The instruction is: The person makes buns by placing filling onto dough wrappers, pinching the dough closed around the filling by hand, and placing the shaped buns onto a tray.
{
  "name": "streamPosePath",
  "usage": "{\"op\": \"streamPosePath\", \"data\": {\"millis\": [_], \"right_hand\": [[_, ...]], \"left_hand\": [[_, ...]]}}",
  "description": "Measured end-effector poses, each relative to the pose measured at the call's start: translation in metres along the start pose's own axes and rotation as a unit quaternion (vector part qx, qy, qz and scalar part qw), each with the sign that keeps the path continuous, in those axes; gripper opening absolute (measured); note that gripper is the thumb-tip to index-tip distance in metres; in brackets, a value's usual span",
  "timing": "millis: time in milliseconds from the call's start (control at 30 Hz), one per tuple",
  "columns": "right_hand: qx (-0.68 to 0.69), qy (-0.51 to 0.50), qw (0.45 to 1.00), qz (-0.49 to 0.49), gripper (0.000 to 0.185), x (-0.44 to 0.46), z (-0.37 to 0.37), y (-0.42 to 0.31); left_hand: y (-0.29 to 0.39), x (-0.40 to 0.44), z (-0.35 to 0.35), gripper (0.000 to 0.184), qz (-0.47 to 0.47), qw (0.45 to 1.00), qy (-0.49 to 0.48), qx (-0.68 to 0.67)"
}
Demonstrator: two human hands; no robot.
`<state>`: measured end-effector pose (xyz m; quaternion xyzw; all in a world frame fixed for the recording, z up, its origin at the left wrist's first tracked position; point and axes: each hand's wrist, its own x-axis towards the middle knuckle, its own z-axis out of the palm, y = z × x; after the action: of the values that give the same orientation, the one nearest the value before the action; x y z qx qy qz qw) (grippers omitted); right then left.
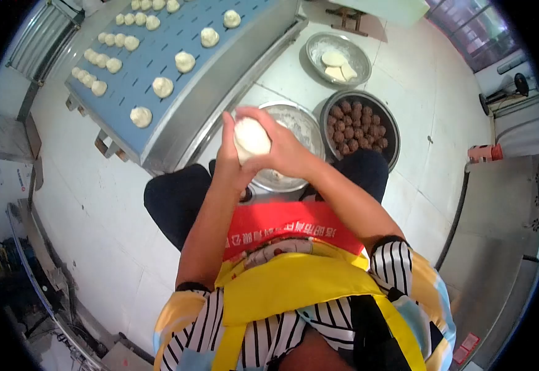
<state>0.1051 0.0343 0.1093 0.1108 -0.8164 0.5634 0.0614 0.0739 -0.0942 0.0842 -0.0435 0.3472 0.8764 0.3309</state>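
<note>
A pale ball of dough (251, 138) is cupped between my two hands, above a metal basin dusted with flour. My left hand (227, 154) wraps its left side, fingers pointing up. My right hand (286, 148) curves around its top and right side, and the thumb reaches across below. Whether anything is inside the dough cannot be seen. Beneath my hands, the floured basin (306, 127) is partly covered by them. Right of it stands a dark-rimmed bowl (395, 133) of brown filling balls (356, 127).
Rows of shaped dough balls (162, 87) sit on a blue slotted surface (139, 65) with a metal frame at upper left. A metal bowl (365, 59) with flat dough pieces (337, 63) is farther off. A steel cabinet (498, 229) stands at right.
</note>
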Motion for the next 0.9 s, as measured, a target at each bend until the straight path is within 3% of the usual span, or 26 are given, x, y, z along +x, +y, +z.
{"op": "streamPosePath", "data": {"millis": [67, 167, 200, 300, 433, 500, 567, 600, 733, 800, 900], "right_hand": [[0.072, -0.019, 0.996, 0.049, 0.068, 0.002, -0.003, 0.004], [-0.108, 0.019, 0.994, 0.007, 0.065, 0.003, -0.003, 0.002], [-0.007, 0.022, 1.000, -0.014, 0.061, 0.002, -0.002, -0.001], [0.076, -0.006, 0.996, 0.035, 0.058, 0.001, -0.005, -0.008], [-0.043, 0.041, 0.997, -0.055, 0.056, 0.001, -0.001, -0.011], [0.021, 0.006, 0.998, -0.057, 0.060, -0.004, -0.006, -0.020], [0.025, -0.040, 0.999, -0.007, 0.066, -0.005, -0.012, -0.023], [0.019, -0.022, 0.999, 0.018, 0.070, -0.004, -0.010, -0.020], [0.040, -0.010, 0.998, -0.052, 0.071, -0.009, -0.019, -0.022], [0.084, -0.052, 0.994, -0.040, 0.072, -0.008, -0.030, -0.023], [-0.010, 0.008, 1.000, -0.008, 0.074, -0.003, -0.029, -0.004]], "left_hand": [[-0.004, 0.002, -0.001, 0.068, -0.002, 1.000, -0.020, 0.020], [0.001, -0.006, 0.008, 0.067, -0.009, 0.999, -0.026, 0.018], [0.003, -0.009, 0.012, 0.067, -0.013, 0.999, -0.026, 0.024], [0.000, -0.005, 0.005, 0.068, -0.006, 0.997, -0.042, 0.063], [-0.010, -0.001, 0.000, 0.067, 0.053, 0.997, -0.042, 0.032], [-0.012, -0.007, -0.010, 0.063, 0.092, 0.988, -0.040, 0.120], [0.001, -0.021, 0.018, 0.064, 0.021, 0.999, -0.026, 0.010], [-0.003, -0.019, 0.021, 0.066, 0.029, 0.999, -0.015, -0.009], [0.005, -0.025, 0.033, 0.067, -0.012, 1.000, -0.005, 0.025], [-0.003, -0.015, 0.032, 0.066, 0.013, 0.999, -0.040, 0.020], [-0.012, 0.000, 0.031, 0.062, 0.036, 0.996, -0.076, 0.005]]}}
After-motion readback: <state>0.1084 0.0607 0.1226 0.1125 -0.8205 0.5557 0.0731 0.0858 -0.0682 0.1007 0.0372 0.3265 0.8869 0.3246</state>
